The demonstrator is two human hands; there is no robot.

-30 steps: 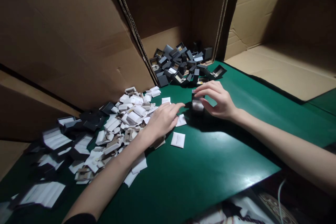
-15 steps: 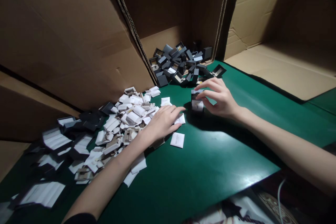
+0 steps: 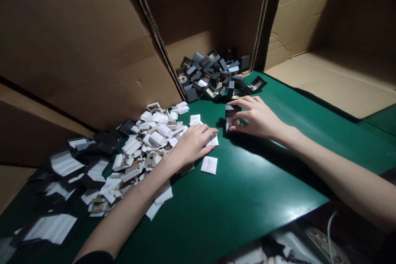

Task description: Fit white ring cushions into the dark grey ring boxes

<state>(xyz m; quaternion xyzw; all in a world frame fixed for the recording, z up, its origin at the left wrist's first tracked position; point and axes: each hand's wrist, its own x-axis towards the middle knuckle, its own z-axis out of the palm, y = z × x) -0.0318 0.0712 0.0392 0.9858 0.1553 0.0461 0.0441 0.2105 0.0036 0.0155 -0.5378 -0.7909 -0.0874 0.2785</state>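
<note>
In the head view, my right hand [image 3: 256,116] is curled over a small black box [image 3: 229,119] on the green table. Its fingers reach the box's far edge and right side, and part of a pale inside shows. My left hand [image 3: 194,142] lies with fingers stretched out at the right edge of a heap of white card inserts [image 3: 161,130]. A small white printed card [image 3: 213,140] shows partly beneath its fingertips. Just below that hand lies another printed white card [image 3: 209,165], and a third white card [image 3: 194,119] is above it.
Several small black boxes [image 3: 204,64] are piled at the back, before a big open cardboard box [image 3: 188,43]. Black boxes with white linings [image 3: 64,163] lie at the left. Another cardboard box [image 3: 334,82] stands at the right. Below the table's front edge a white cable [image 3: 330,235] hangs.
My right hand has shifted slightly down and in against the black box, whose pale inside now looks less raised. My left hand has stayed in place.
</note>
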